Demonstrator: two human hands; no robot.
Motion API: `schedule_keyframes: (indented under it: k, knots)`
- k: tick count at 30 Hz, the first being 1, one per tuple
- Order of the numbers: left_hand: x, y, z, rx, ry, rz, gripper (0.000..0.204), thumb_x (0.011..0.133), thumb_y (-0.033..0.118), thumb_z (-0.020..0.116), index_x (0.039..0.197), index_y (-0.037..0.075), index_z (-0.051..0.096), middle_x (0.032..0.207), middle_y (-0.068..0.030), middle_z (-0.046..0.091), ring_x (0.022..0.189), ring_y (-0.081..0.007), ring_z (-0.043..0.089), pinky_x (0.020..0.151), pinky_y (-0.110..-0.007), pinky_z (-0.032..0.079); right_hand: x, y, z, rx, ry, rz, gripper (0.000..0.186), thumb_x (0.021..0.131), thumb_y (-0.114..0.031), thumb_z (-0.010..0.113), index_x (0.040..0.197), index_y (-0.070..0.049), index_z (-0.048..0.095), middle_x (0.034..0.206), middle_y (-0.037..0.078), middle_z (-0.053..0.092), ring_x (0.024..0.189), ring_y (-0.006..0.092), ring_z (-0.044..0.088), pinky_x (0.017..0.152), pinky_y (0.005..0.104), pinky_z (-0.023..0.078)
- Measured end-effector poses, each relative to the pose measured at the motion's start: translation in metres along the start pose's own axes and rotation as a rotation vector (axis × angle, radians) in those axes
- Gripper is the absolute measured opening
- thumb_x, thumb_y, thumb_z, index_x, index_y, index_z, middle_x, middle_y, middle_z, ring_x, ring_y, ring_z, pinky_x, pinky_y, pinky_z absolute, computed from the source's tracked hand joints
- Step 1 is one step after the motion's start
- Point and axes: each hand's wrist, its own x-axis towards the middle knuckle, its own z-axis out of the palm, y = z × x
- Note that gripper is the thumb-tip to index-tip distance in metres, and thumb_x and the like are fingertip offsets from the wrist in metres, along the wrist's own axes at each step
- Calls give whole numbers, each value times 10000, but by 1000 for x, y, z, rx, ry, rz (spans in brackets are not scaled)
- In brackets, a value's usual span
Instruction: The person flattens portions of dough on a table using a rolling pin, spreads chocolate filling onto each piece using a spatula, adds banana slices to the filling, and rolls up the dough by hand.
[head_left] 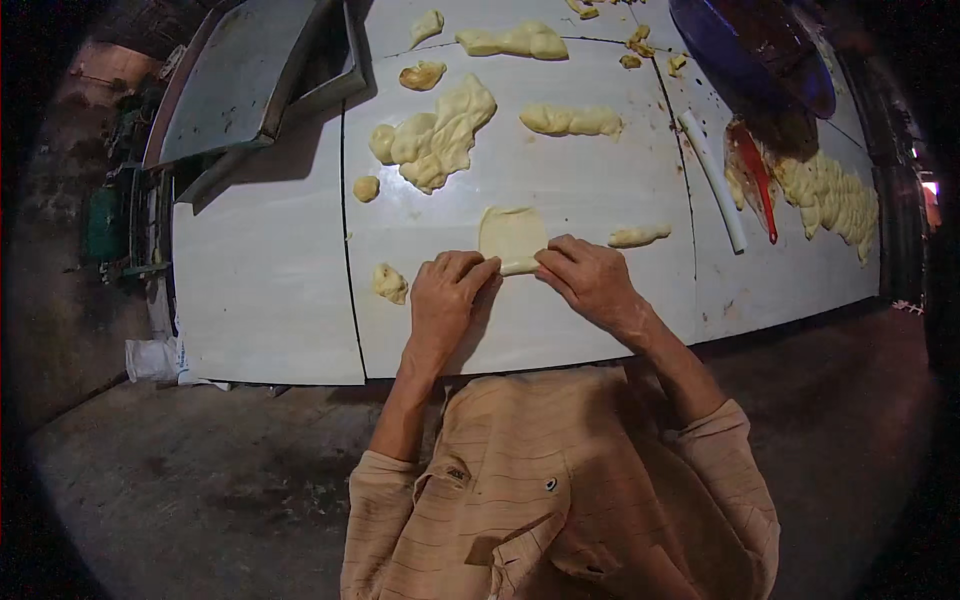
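A flat, pale yellow sheet of dough (512, 232) lies on the white table near its front edge, its near edge folded into a thin roll. My left hand (447, 290) pinches the left end of that roll between thumb and fingers. At the right end, my right hand (590, 280) grips the roll the same way. Right of it lies a short rolled piece of dough (640, 236). A small lump of dough (389, 284) sits to the left of my left hand. Farther back are a longer dough roll (571, 121) and a large spread of dough (440, 135).
Metal trays (235, 75) rest at the back left. A white rod (712, 180) lies on the right, beside a red-handled tool (757, 180) and more dough (828, 200). A dark blue basin (755, 50) stands at the back right. Dark seams (347, 240) cross the tabletop.
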Motion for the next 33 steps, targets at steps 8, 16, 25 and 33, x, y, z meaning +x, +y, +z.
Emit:
schedule_keyframes:
  k: [8,16,25,33]
  knots:
    - [-9,-4,-1,17,20,8,339,824,103,755,1153,181,734,1053,-20,688,979,-233,651,767,-390,485,6,1,1,-166,215,59,116,846,-122,698,953,-124,655,891,50,595,752,211,643,588,343,531]
    - [4,-6,-5,119,-14,-1,396,875,213,748,1254,125,673,1190,-40,662,1094,-237,618,871,-401,460,16,2,-11,-88,134,17,351,865,-234,762,1154,-42,702,1089,86,698,877,282,677,728,382,556]
    - [46,-17,-12,139,-127,106,619,785,259,823,1342,112,597,1398,-134,577,1327,-347,508,1106,-570,373,36,18,-18,-78,22,-124,522,837,-277,741,1302,-69,623,1323,122,619,1199,282,583,1039,461,434]
    - [42,-24,1,62,91,60,215,756,128,828,954,143,747,924,-49,684,816,-263,654,708,-409,497,43,30,-7,-150,51,-102,257,816,-169,745,1059,-103,691,1016,67,661,913,227,648,821,401,496]
